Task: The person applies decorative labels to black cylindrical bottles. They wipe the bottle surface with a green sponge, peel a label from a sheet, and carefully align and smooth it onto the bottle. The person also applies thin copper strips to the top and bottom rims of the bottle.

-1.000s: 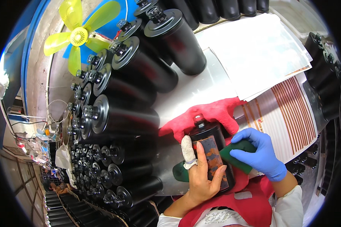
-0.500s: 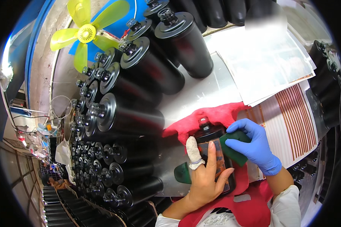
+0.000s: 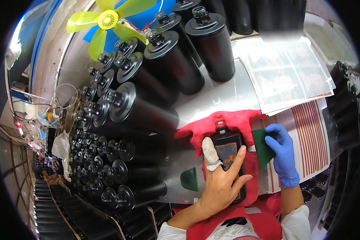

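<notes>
A black flat-sided bottle (image 3: 226,138) with a clear glass neck lies on a red cloth (image 3: 212,119), its neck away from me. On its face is a dark panel (image 3: 227,152) with orange-brown marks, partly hidden by my fingers. My left hand (image 3: 221,184), bare except for a whitish cover on one finger, rests across the bottle with fingers stretched and spread. To the right of the bottle and apart from it, my blue-gloved right hand (image 3: 285,156) pinches a thin dark green piece (image 3: 263,150). Another green piece (image 3: 189,179) lies left of the cloth.
Many black cylindrical bottles (image 3: 142,106) with clear necks crowd the table's left and far sides. Whitish printed sheets (image 3: 290,72) and a brown-striped sheet (image 3: 308,132) lie at right. A yellow-green fan (image 3: 108,19) stands at the far left. More bottles (image 3: 344,108) are at far right.
My right hand has drawn the green piece rightward, away from the bottle. My left hand still lies on the bottle. The whole view has shifted slightly.
</notes>
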`<action>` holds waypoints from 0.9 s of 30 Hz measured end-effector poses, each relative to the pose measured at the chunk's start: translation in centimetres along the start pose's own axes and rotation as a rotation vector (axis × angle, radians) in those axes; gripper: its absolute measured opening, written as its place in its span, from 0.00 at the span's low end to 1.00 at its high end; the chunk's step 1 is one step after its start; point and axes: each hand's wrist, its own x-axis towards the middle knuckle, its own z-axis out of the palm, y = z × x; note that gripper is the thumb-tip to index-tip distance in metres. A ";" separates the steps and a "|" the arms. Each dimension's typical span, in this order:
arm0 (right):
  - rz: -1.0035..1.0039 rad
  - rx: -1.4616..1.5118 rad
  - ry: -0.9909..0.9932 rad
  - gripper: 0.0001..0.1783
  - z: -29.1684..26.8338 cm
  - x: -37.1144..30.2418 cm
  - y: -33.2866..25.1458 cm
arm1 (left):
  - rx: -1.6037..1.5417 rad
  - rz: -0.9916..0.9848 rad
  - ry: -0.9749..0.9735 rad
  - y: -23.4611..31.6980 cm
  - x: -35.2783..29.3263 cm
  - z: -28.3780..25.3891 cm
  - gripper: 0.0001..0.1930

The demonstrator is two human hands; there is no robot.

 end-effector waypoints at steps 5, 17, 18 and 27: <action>0.104 0.168 -0.014 0.08 -1.0 -1.1 -0.4 | -0.386 -0.089 0.199 -1.5 -2.3 0.2 0.43; 0.261 -0.348 -0.328 0.21 4.0 2.1 -1.9 | -0.578 -0.191 0.093 -2.8 -3.5 1.9 0.44; 0.277 -0.274 -0.318 0.21 3.7 2.0 -1.7 | -0.753 -0.209 0.119 -3.1 -3.5 2.2 0.44; 0.163 -0.410 -0.230 0.17 4.6 1.8 -0.5 | -1.049 -0.258 0.130 -3.6 -2.6 2.5 0.44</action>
